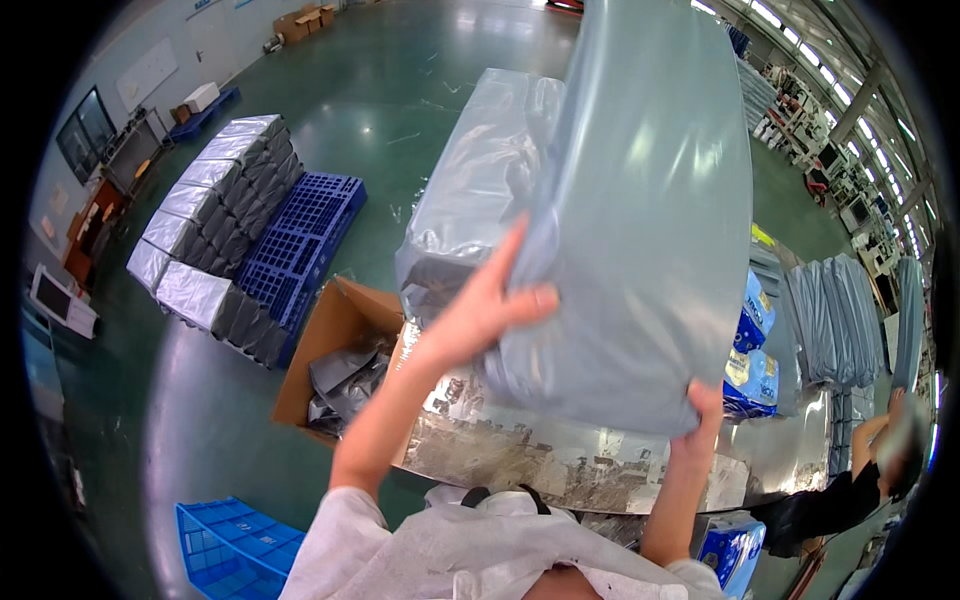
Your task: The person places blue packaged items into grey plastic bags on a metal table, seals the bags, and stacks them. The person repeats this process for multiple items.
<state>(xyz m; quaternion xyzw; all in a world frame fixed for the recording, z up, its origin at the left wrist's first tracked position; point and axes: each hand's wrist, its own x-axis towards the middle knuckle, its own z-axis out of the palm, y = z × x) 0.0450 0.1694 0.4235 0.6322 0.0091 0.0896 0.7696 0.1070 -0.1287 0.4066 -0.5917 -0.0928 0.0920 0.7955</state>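
Note:
A long pack in smooth grey plastic (640,250) is raised and tilted over the table, filling the middle of the view. Its left side is gripped by my left hand (490,300), thumb across the front and fingers along the edge; this hand is slightly blurred. At the near right corner, my right hand (704,412) has its fingers wrapped round the plastic. Another wrapped pack, silvery grey (470,160), lies to the left, partly hidden behind the raised one. Beneath is a worn, shiny-topped table (500,440).
Left of the table stands an open cardboard box (305,370) with crumpled grey plastic inside. Beyond it, stacked silver packs (215,180) occupy a blue pallet (310,225). A blue crate (235,550) sits lower left. Blue-and-white packages (755,380) are at right, near another person (830,505).

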